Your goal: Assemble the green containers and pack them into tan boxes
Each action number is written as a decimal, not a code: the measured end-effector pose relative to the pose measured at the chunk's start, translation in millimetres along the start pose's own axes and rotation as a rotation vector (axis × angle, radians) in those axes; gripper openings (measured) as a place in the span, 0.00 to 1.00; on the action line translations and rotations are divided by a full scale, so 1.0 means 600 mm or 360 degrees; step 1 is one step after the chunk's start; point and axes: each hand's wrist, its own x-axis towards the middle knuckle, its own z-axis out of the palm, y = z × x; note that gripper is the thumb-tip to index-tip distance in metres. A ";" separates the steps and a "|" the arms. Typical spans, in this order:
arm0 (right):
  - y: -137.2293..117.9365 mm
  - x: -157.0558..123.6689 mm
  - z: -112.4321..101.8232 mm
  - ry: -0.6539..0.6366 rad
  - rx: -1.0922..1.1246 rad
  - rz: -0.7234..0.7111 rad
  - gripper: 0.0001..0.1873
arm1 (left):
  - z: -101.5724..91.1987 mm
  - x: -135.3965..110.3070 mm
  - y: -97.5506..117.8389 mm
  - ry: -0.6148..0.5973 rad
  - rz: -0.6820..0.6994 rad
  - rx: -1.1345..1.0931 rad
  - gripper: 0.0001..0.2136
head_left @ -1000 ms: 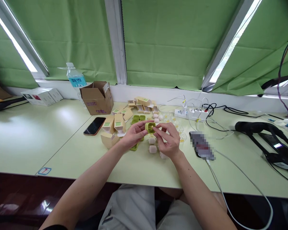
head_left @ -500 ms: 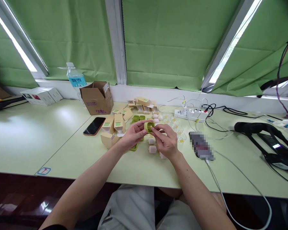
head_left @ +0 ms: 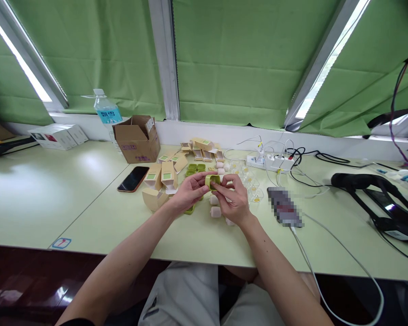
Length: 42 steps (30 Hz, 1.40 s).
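Both of my hands meet above the pale green table (head_left: 98, 213) around a small green plastic case (head_left: 212, 181). My left hand (head_left: 187, 194) grips the case from the left with thumb and fingers. My right hand (head_left: 233, 200) closes on its right side, fingertips pressed at the case's edge. Just below my hands lie small pale pink pieces (head_left: 215, 211) and another green case (head_left: 190, 209). More green cases (head_left: 196, 168) sit just behind my hands.
Tan small boxes (head_left: 162, 175) lie left of my hands, with a phone (head_left: 133, 178), an open cardboard box (head_left: 137, 138) and a water bottle (head_left: 105, 113). A power strip (head_left: 271, 161) with cables, a blurred device (head_left: 285, 207) and a black headset (head_left: 377, 194) lie to the right.
My right hand has closed in on the green case, its fingers shifting from the front opening to grip the case's right side. The case stays held at the same spot.
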 end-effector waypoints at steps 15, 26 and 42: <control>0.002 0.008 -0.007 -0.0260 -0.0037 0.0135 0.14 | -0.006 0.001 0.001 0.0000 -0.0046 -0.0064 0.28; 0.017 0.024 -0.058 0.0184 0.0084 0.0533 0.11 | -0.027 0.015 -0.014 0.0277 0.0096 -0.0267 0.30; -0.056 -0.066 -0.130 -0.1124 -0.0745 0.0130 0.13 | -0.014 0.013 -0.012 0.0297 0.0144 -0.0357 0.29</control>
